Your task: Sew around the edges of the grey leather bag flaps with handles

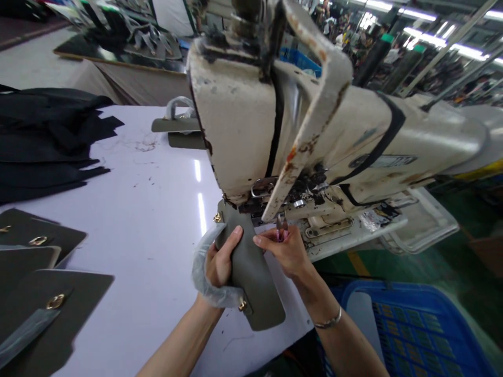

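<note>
Left hand (pixel 220 262), centre-bottom of frame, is closed around the left edge of a grey strap piece (pixel 253 277), thumb on top. Clear plastic wrap (pixel 203 283) is bunched under that hand and hangs off the piece's left side. Right hand (pixel 286 254) is just to the right, fingers pinched on small pink-handled snips (pixel 281 226), tips pointing up at the needle area. Can't tell if the blades are open, too small. Right index fingertip is at the strap's right edge. The strap piece lies on the white table (pixel 149 209) near its front edge, with the top end tucked under the head of the sewing machine (pixel 243 120) and the rounded bottom end toward the viewer. Gold fittings are on its left edge: one low (pixel 242 305), one up by the machine (pixel 217 216). Silver bracelet (pixel 329 320) on the right wrist. The machine is worn cream paint with rust spots and fills centre to right of frame. Upper left: stack of black fabric (pixel 43 141). Lower left: flat grey panels (pixel 74 293) with gold rings, overlapping. More grey pieces (pixel 176 126) sit behind the machine, top centre. Lower right, below table level: blue crate (pixel 416 324).
</note>
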Demonstrator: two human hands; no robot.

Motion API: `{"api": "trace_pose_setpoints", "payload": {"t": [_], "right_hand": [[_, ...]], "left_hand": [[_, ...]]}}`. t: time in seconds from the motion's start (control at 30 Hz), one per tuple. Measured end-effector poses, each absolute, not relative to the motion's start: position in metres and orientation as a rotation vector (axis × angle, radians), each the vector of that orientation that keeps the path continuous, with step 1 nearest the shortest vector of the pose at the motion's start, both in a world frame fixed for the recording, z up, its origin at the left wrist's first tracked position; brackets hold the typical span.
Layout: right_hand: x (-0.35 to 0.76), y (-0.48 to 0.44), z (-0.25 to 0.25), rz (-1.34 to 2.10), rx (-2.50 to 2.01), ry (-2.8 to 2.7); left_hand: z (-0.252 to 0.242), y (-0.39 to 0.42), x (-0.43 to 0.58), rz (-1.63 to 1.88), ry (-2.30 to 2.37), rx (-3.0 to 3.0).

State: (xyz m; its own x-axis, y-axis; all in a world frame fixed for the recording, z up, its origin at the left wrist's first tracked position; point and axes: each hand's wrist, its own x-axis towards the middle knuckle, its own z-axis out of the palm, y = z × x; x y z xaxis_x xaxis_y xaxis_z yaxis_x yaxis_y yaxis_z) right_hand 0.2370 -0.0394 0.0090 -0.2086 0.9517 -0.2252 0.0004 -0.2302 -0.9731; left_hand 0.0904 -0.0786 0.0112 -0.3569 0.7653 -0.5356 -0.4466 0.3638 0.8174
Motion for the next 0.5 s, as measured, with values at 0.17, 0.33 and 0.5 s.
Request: {"api": "trace_pose_setpoints", "payload": {"t": [0.17,0.33,0.5], "right_hand": [[0.23,-0.03,0.002,1.562,-1.239,-1.175],[0.224,-0.022,0.004,1.515,-1.274,-1.157],[0.219,-0.016,0.011,1.433,-1.328,-1.212]], "left_hand": [[0.023,-0.067,0.088,1.276,1.547,0.308],[0.037,-0.058,0.088,1.336,1.565,0.359],[0.037,-0.048,0.083,1.396,1.592,0.499]]}}
